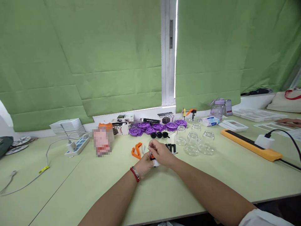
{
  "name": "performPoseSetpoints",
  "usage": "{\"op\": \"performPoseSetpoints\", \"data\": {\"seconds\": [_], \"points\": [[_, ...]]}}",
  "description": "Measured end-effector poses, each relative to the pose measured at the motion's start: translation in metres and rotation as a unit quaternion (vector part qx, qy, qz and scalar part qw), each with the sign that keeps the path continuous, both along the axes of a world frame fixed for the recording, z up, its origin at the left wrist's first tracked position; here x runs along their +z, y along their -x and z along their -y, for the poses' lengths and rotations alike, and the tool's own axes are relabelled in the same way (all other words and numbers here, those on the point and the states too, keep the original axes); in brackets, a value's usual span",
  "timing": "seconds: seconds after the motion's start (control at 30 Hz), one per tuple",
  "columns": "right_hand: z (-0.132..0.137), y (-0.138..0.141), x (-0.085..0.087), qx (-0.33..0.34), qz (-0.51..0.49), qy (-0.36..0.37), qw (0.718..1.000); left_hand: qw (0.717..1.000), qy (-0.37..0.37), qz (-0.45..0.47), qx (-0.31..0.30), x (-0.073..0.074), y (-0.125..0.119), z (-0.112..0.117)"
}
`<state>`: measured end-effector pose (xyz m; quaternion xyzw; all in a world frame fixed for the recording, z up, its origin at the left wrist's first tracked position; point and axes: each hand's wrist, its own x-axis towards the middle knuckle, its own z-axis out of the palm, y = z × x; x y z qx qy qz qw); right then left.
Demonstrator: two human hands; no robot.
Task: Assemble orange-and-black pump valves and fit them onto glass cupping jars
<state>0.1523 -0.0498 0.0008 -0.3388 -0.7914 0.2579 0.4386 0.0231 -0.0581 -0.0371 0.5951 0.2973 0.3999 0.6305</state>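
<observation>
In the middle of the table my left hand (144, 165) is closed around a small black and orange part (152, 156); something white shows under it. My right hand (162, 153) is over that part, thumb and fingers pinched together at a thin metal pin (150, 152) that seems to stand in it. Just left of the hands lie bent orange handles (136, 151) and silver metal pins (143, 149). Short black cylinders (173, 147) are partly hidden behind my right hand. Beyond the hands sit round black pieces (159, 135).
Several clear glass jars (191, 149) stand to the right. Purple wheel-shaped pieces (145, 127) and printed boxes (121, 129) line the back. A yellow power strip (249, 145) lies right, a white one (78, 146) left. Another person's hand (288, 122) rests at far right.
</observation>
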Motion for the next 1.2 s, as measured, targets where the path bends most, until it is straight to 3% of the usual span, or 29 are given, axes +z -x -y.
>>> {"op": "performPoseSetpoints", "data": {"seconds": [0.17,0.63,1.03,1.2], "points": [[0.000,0.000,-0.001,-0.011,-0.004,0.000,1.000,0.999,0.014,0.033,0.011,-0.004,-0.001,-0.002],[-0.002,-0.005,0.003,-0.003,-0.032,0.006,0.999,1.000,0.017,0.017,-0.015,0.005,0.000,-0.001],[-0.007,-0.003,-0.004,0.025,-0.066,0.072,0.995,1.000,-0.004,-0.016,0.005,0.000,0.002,-0.003],[-0.010,-0.006,-0.001,0.047,-0.149,0.118,0.981,1.000,-0.024,-0.017,0.001,0.005,0.002,-0.001]]}}
